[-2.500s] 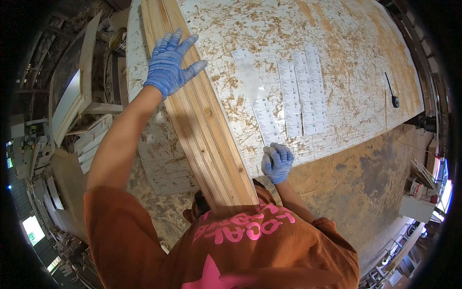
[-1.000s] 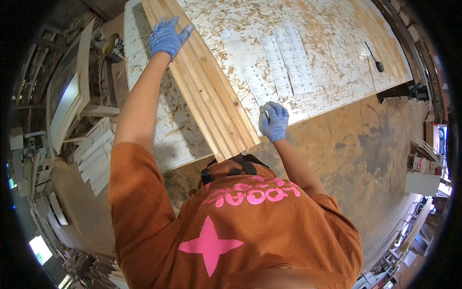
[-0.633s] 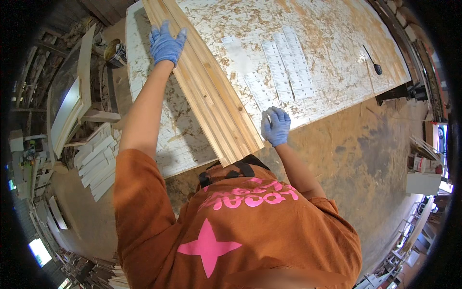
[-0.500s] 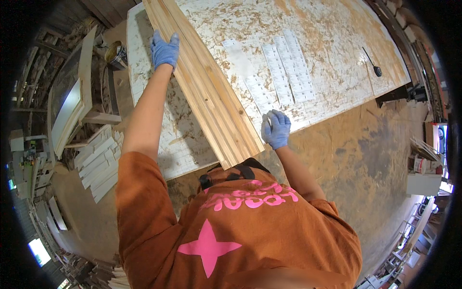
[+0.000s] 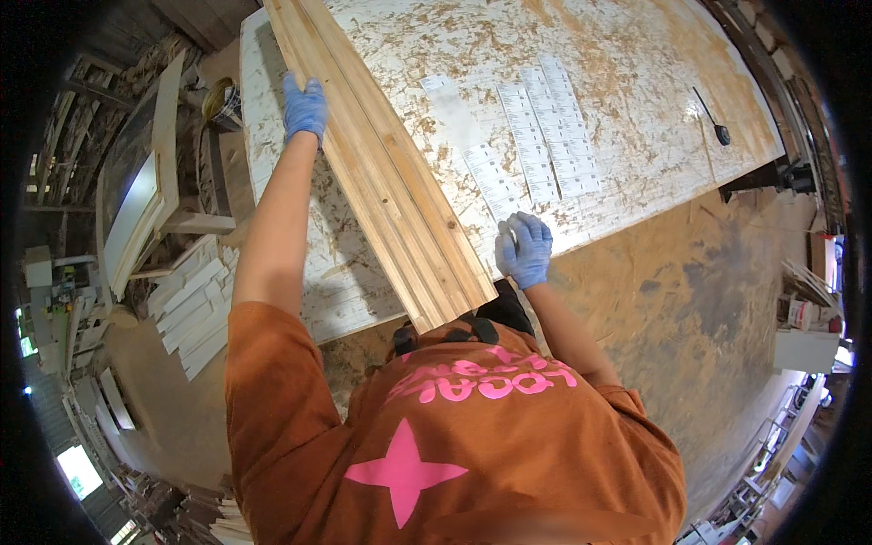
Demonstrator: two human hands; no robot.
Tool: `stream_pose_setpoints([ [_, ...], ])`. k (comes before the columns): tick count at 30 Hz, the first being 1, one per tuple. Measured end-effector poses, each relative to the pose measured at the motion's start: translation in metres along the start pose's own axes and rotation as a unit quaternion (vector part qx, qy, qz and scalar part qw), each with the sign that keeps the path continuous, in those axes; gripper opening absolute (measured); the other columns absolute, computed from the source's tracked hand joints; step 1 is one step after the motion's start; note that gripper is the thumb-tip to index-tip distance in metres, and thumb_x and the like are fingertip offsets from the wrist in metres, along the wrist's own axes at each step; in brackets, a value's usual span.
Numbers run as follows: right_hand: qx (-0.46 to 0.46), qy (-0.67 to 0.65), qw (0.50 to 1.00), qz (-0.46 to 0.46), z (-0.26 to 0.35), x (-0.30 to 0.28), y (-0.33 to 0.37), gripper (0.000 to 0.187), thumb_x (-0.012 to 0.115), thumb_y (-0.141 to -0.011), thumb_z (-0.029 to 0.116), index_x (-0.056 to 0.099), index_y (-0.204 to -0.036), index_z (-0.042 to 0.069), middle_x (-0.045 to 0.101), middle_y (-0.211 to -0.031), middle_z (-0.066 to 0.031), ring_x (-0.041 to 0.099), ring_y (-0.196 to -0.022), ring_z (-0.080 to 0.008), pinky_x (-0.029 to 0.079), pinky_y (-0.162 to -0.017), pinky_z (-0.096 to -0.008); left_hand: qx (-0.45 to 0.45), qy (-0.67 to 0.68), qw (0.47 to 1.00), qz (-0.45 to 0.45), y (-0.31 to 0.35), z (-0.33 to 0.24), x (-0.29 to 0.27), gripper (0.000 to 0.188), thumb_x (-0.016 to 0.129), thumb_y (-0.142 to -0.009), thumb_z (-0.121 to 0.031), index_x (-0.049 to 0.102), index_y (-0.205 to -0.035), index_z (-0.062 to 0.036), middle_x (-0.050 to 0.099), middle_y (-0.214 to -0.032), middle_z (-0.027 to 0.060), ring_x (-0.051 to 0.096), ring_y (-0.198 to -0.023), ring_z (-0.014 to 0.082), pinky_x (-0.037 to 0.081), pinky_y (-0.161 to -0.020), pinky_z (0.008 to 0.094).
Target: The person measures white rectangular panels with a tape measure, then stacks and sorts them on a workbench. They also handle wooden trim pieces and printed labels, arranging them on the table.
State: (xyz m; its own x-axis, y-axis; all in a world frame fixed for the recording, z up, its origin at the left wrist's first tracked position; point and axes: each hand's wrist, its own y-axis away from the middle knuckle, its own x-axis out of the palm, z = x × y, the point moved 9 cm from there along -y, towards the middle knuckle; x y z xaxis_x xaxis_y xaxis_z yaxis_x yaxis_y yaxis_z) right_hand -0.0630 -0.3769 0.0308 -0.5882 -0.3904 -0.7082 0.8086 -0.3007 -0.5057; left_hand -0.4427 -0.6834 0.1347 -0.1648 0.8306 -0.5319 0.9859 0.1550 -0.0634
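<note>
A bundle of long pale wooden boards (image 5: 400, 195) lies slantwise over the left part of the worktable, its near end reaching past the table edge toward my body. My left hand (image 5: 306, 109), in a blue glove, grips the bundle's left edge toward its far end. Right of the boards, several strips of printed white labels (image 5: 530, 141) lie on the tabletop. My right hand (image 5: 525, 251), also gloved in blue, is at the table's near edge by the lower end of the leftmost strip (image 5: 490, 177). Its fingers are curled; anything between them is hidden.
The white worktable (image 5: 636, 118) is stained with brown patches. A small black tool with a thin rod (image 5: 721, 134) lies near its right corner. On the left, white boards (image 5: 193, 304) are piled on the floor beside a wooden frame (image 5: 204, 223) and a bucket (image 5: 223, 102).
The boards have shifted slightly left and toward my body, with my left hand moving along on their edge. My right hand has stayed by the label strip. The whole view has turned a little.
</note>
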Motion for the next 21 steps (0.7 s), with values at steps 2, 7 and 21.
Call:
stream_pose_setpoints([
  [2,0.026,-0.02,0.999,-0.003,-0.009,-0.002,0.001,0.026,0.066,-0.079,0.017,0.068,-0.105,0.011,0.062,-0.114,-0.012,0.055,-0.108,-0.0314,0.042,-0.094,-0.0444,0.048,-0.008,0.998,-0.028,-0.006,0.006,-0.004,0.068,0.055,-0.096,-0.032,0.028,-0.15,-0.0028,0.047,-0.143,0.0251,0.049,-0.13,0.036,0.037,-0.109,0.0387],
  [7,0.039,-0.07,0.996,0.039,-0.044,-0.032,-0.01,0.028,0.066,-0.085,0.021,0.07,-0.11,0.011,0.06,-0.117,-0.0125,0.054,-0.109,-0.0298,0.041,-0.098,-0.0433,0.037,0.036,0.998,-0.028,0.001,0.01,-0.001,0.062,0.051,-0.099,-0.031,0.028,-0.15,-0.0024,0.05,-0.14,0.023,0.052,-0.125,0.0324,0.039,-0.106,0.0362],
  [21,0.037,0.036,0.998,0.046,-0.216,-0.079,-0.083,0.034,0.065,-0.085,0.021,0.067,-0.116,0.007,0.063,-0.119,-0.0151,0.057,-0.111,-0.0316,0.044,-0.097,-0.0429,-0.059,0.011,0.998,-0.02,0.014,0.011,-0.021,0.064,0.048,-0.1,-0.044,0.038,-0.147,-0.0023,0.05,-0.141,0.0166,0.052,-0.123,0.028,0.04,-0.105,0.0363],
])
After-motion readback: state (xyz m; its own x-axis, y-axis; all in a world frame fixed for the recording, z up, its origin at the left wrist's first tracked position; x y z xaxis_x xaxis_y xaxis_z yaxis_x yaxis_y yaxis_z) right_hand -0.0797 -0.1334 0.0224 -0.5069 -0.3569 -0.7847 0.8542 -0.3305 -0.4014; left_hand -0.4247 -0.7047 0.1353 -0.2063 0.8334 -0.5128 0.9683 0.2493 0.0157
